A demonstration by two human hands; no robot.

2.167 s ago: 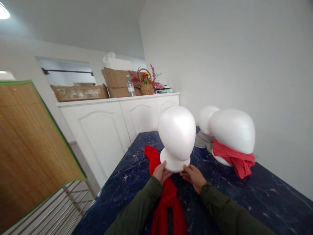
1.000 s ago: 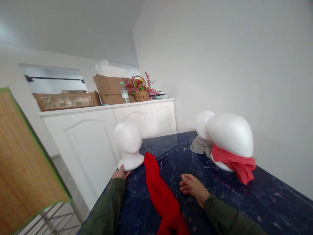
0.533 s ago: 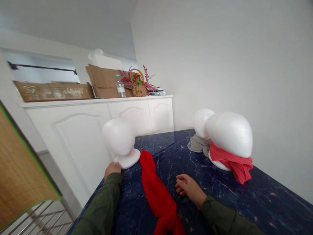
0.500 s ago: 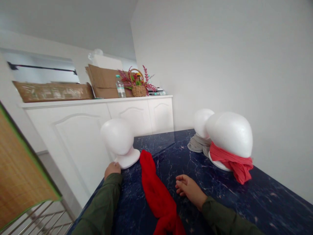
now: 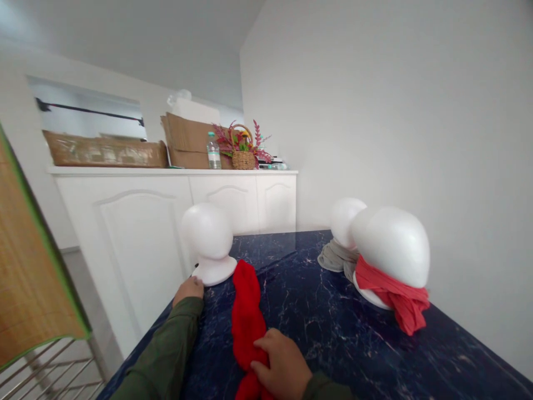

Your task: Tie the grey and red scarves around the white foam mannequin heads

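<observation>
A long, bunched red scarf (image 5: pixel 246 308) runs down the dark blue marbled tabletop (image 5: pixel 333 355) toward me. My right hand (image 5: pixel 281 364) is closed on its near part, thumb and index finger pinching the cloth. Just beyond the scarf's far end and to its left, a bare white foam head (image 5: pixel 210 233) stands upright on its flared base. My left hand (image 5: pixel 189 290) lies at the table's left edge against that base. Its back faces me, and its fingertips are mostly hidden.
At the right, one foam head (image 5: pixel 391 239) wears a coral scarf (image 5: pixel 389 289); another foam head (image 5: pixel 345 219) behind it has a grey cloth (image 5: pixel 337 256). A white cabinet (image 5: pixel 137 222) bears boxes, a bottle (image 5: pixel 214 153) and a flower basket (image 5: pixel 244 160). A metal rack (image 5: pixel 62 372) stands lower left.
My right hand has moved left and nearer to me and taken hold of the red scarf. The scarf's near part has shifted left. My left hand stays by the foam head's base.
</observation>
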